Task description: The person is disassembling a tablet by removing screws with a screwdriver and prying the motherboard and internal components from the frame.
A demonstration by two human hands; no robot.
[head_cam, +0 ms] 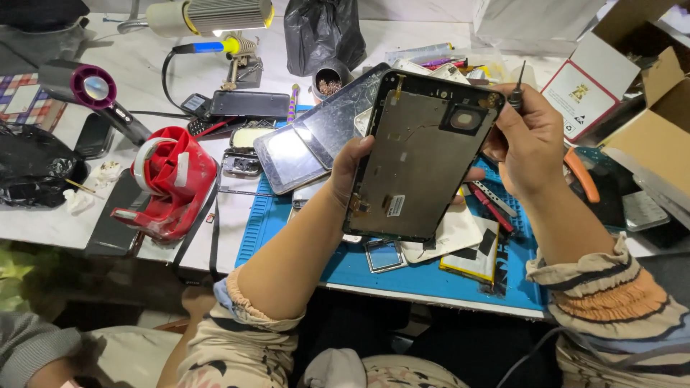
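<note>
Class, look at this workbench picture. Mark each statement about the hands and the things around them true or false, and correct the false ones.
1. The left hand holds an opened tablet panel up above the blue mat. True.
2. The right hand holds a pair of scissors. False: it holds a small screwdriver at the panel's top corner.
3. A red tape dispenser stands left of the mat. True.
4. The black plastic bag lies on the blue mat. False: it sits at the back of the white table, beyond the mat.
5. The hair dryer is in the left hand. False: it lies on the table at far left, untouched.
</note>
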